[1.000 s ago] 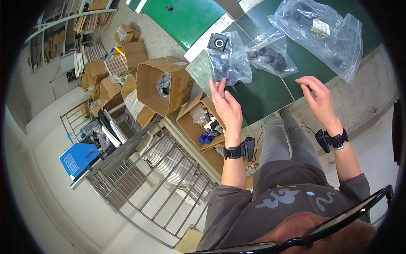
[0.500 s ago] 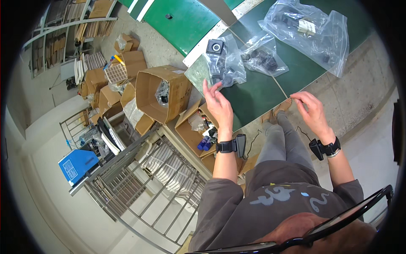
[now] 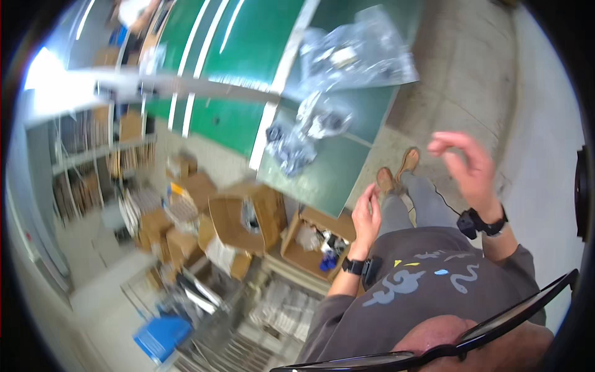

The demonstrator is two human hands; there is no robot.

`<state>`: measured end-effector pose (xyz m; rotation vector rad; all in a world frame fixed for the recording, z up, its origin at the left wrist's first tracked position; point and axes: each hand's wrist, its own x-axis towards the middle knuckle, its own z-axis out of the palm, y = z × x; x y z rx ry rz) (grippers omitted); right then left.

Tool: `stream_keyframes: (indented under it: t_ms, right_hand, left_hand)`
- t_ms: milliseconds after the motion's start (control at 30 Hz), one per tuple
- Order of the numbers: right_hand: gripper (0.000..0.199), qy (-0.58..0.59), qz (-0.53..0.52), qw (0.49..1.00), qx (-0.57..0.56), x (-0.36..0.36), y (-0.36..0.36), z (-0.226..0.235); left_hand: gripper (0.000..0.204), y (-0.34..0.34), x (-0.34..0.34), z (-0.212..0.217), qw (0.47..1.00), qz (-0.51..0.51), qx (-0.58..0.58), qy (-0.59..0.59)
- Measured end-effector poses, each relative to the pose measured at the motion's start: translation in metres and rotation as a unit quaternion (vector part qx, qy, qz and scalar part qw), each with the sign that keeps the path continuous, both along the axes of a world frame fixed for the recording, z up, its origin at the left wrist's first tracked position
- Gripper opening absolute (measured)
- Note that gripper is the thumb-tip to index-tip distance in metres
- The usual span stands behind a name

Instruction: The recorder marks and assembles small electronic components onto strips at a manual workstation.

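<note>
My left hand (image 3: 367,217) is raised just off the near corner of the dark green table (image 3: 322,186), its fingers stretched out with nothing in them. Farther right, my right hand (image 3: 470,168) hangs over the floor, fingers loosely bent and apart, holding nothing. Neither hand touches the table. On it lie a clear plastic bag (image 3: 290,154) with dark parts, a second small bag (image 3: 325,118) also with dark parts, and a large clear bag (image 3: 365,53) with a pale label. The picture is smeared, so the parts' kind is unclear.
Left of the table stand an open cardboard box (image 3: 273,214) and a lower carton (image 3: 297,248) with mixed items. A blue box-shaped thing (image 3: 162,338) sits near a metal rack (image 3: 229,353). A grey post (image 3: 186,87) crosses the bright green surface (image 3: 238,80).
The view has swung, so the table and bags sit farther left. My left hand has drawn back from beside the small bag toward my body. My right hand's fingers have parted.
</note>
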<state>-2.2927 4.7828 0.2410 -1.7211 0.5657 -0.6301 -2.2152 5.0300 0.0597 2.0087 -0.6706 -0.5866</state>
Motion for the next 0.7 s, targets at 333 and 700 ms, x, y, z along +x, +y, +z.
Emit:
stream_keyframes:
  t_ms: [333, 700]
  right_hand:
    - [0.031, -0.182, -0.055, 0.930, -0.316, -0.332, -0.056, 0.130]
    - [0.030, -0.199, -0.063, 0.929, -0.306, -0.451, -0.265, 0.122]
  left_hand:
    - [0.034, -0.154, 0.009, 0.128, 0.974, -0.174, -0.138, 0.032]
    - [0.058, -0.413, -0.029, 0.442, 0.658, -0.323, -0.671, -0.112]
